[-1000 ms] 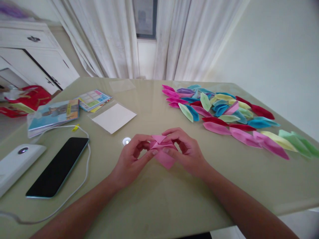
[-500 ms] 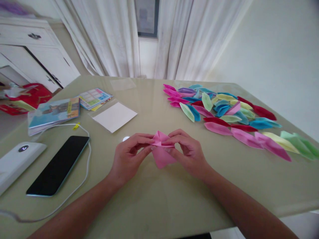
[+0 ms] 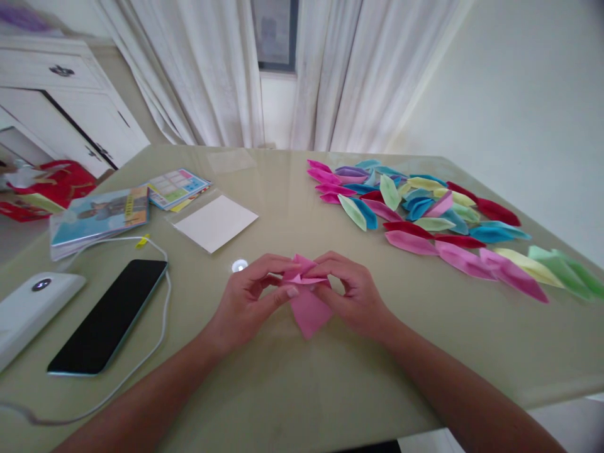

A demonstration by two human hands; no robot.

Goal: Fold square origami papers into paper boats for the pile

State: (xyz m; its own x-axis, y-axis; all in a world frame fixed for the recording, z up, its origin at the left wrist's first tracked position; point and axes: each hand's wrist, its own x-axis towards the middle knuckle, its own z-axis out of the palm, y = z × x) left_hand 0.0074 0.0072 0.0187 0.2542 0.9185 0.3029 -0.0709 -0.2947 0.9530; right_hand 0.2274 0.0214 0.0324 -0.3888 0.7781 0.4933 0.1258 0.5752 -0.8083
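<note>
A partly folded pink paper [image 3: 309, 311] is held between both hands above the table, its lower end hanging down to a point. My left hand [image 3: 250, 302] pinches its left side, thumb in front and fingers behind. On the right side, my right hand [image 3: 353, 292] grips the paper near the raised crosswise fold, fingertips over the top. Many folded paper pieces [image 3: 415, 209] in pink, blue, green, yellow and red lie at the back right. A white sheet [image 3: 217, 223] in a clear sleeve lies beyond my left hand.
On the left of the table [image 3: 283, 402] are a black phone [image 3: 108, 318], a white device [image 3: 35, 311], a white cable [image 3: 165, 302] and booklets [image 3: 101, 217]. A small shiny round spot shows beside my left hand. Curtains hang behind the table.
The pink paper's lower end reaches slightly lower and its top fold has changed shape under my fingers. My right hand's fingers have shifted left over the fold.
</note>
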